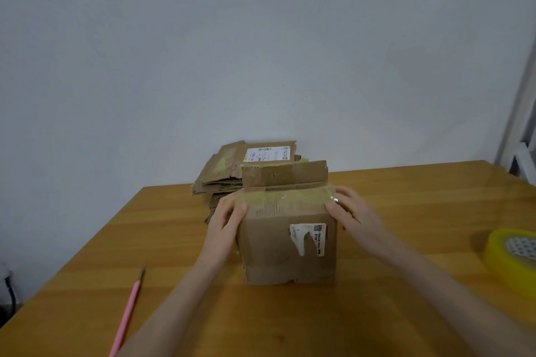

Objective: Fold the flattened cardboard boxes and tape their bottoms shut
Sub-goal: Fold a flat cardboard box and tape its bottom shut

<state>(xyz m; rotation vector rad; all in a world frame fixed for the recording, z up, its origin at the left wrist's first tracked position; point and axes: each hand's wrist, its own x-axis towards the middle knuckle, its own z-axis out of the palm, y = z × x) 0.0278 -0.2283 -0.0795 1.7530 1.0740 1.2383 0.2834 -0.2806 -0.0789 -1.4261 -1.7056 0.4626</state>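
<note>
Pink tool near left on table. Flat boxes stacked far, just behind box. Left hand grips box's upper left edge. Box upright mid-table, far flap raised. Right hand grips its upper right edge. Tape far right.

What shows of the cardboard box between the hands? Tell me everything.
The cardboard box is brown and creased, standing upright on the wooden table. Clear tape runs across its upper edge; a far flap sticks up. A torn white label marks its near face. The left hand and right hand grip its upper sides.
</note>
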